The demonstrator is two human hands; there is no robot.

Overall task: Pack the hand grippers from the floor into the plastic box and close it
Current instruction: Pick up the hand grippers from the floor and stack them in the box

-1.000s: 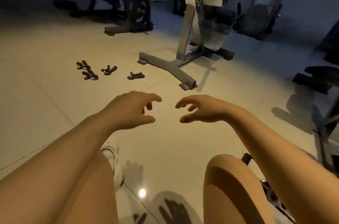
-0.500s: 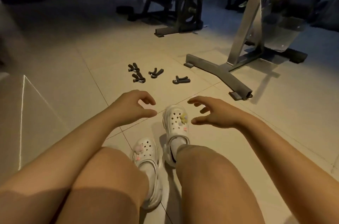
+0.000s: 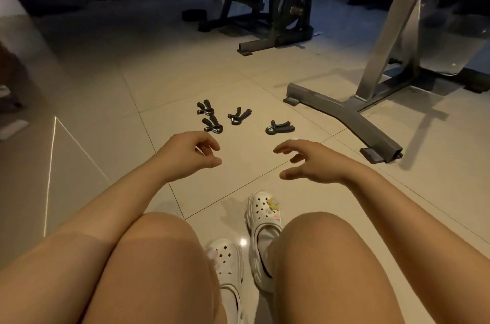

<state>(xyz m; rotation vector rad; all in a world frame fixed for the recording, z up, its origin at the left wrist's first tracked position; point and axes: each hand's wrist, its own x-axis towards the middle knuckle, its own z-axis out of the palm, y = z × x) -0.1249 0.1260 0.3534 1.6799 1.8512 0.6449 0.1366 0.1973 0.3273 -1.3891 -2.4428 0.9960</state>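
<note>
Hand grippers (image 3: 233, 120), dark with V-spread handles and metal coils, lie on the tiled floor (image 3: 185, 79) ahead of us: we count four, three clustered left and one apart to the right. Our left hand (image 3: 189, 155) and right hand (image 3: 313, 164) hover short of them, each grip loosely open and empty. Bare tile surrounds them; a grey machine base (image 3: 344, 118) lies to the right.

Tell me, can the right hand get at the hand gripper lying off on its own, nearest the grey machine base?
Probably yes. The right hand hangs open and empty just short of that hand gripper, with only bare floor tile between them.
</note>
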